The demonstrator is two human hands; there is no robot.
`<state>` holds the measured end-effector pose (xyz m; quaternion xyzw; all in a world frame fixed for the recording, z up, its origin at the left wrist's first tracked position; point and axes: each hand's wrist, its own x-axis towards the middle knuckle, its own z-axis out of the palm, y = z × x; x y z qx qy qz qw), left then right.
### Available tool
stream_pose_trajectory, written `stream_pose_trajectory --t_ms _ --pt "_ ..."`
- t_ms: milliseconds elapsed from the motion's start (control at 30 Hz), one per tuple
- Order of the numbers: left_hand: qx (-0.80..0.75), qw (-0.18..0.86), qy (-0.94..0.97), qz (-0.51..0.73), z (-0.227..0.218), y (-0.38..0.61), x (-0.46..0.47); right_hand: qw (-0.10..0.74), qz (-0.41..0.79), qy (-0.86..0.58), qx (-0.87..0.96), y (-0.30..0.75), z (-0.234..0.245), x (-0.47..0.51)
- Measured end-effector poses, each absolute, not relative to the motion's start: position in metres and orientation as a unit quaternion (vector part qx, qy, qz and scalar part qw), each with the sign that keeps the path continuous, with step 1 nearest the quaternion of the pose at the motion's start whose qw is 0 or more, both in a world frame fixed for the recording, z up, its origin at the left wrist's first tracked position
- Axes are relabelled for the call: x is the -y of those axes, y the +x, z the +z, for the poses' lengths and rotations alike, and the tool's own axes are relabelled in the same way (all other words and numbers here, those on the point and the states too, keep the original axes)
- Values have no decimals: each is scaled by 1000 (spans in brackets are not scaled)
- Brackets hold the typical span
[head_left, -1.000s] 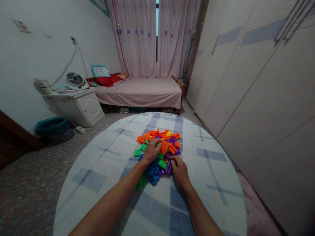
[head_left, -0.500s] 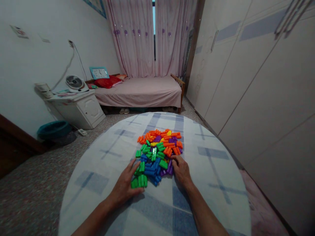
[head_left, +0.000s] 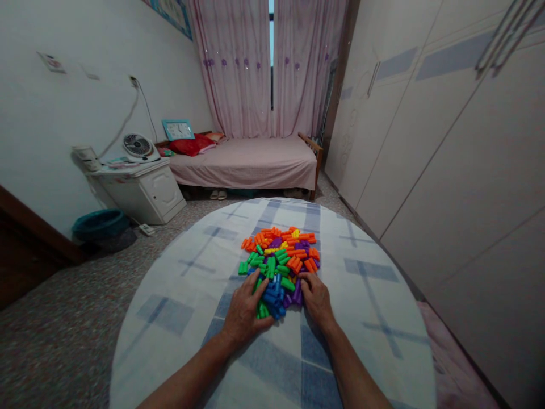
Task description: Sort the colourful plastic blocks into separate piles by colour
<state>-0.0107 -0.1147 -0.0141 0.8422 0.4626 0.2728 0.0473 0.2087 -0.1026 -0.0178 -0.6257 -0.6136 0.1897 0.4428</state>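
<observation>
A heap of small plastic building blocks lies on the table, shaped like joined round tubes. Orange blocks (head_left: pixel 293 264) fill its far side, green blocks (head_left: pixel 271 267) the middle, blue blocks (head_left: pixel 276 292) the near side. Purple blocks (head_left: pixel 297 292) show along the right edge. My left hand (head_left: pixel 246 311) curves around the near left edge, fingers and thumb spread against green and blue blocks and partly covering them. At the right edge, my right hand (head_left: pixel 317 300) rests beside the purple blocks with its fingers bent and slightly apart; no block shows in it.
The round table (head_left: pixel 170 341) has a white and blue checked cloth. Beyond it stands a bed (head_left: pixel 251 162) with a pink cover. To the left are a white cabinet (head_left: pixel 159 190) with a fan (head_left: pixel 139 146) and a bin (head_left: pixel 101 224). A wardrobe (head_left: pixel 447 170) lines the right.
My left hand has moved right and slightly forward, pushing the near green blocks toward the blue ones. My right hand has stayed almost in place. The view has shifted slightly.
</observation>
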Motion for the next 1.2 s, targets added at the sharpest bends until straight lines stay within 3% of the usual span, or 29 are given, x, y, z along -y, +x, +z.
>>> stream_pose_trajectory --t_ms 333,567,767,967,1200 --pt "-445 52 836 317 -13 3 89 439 197 -623 617 209 -16 103" --pt "-459 70 809 361 22 27 60 438 200 -619 620 209 -13 104" --pt "-484 43 813 320 46 52 14 443 203 -619 616 209 -14 104" --pt "-515 66 806 285 43 68 -16 449 206 -615 614 210 -14 103" --pt "-471 54 797 374 35 55 6 449 202 -617 614 209 -13 103"
